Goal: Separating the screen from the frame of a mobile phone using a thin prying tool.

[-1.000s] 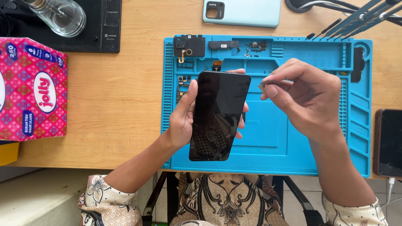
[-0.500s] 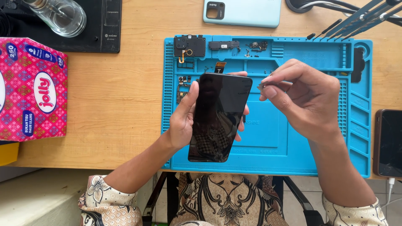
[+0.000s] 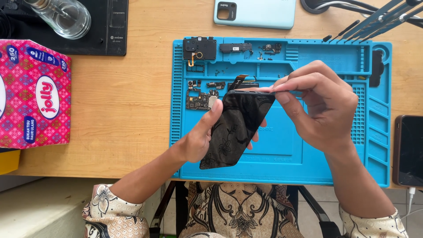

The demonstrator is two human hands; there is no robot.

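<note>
My left hand (image 3: pixel 200 136) grips a black phone screen assembly (image 3: pixel 235 128), tilted with its glossy face up, above the blue repair mat (image 3: pixel 282 158). A flex cable (image 3: pixel 240 79) sticks out of its top edge. My right hand (image 3: pixel 317 103) pinches a thin metal tool (image 3: pixel 286 91), and the tool's tip rests against the top right corner of the screen. Small circuit boards and phone parts (image 3: pixel 198 97) lie on the mat just left of the screen's top.
A camera module and several small parts (image 3: pixel 200 47) sit in the mat's top tray. A light blue phone back cover (image 3: pixel 255 13) lies beyond the mat. A pink tissue box (image 3: pixel 33 92) stands at left, a glass bottle (image 3: pixel 61 15) at top left, another phone (image 3: pixel 410 150) at right.
The screen has tilted further and its top end has swung right. My right hand has moved in, bringing the tool from beside the screen onto its top corner.
</note>
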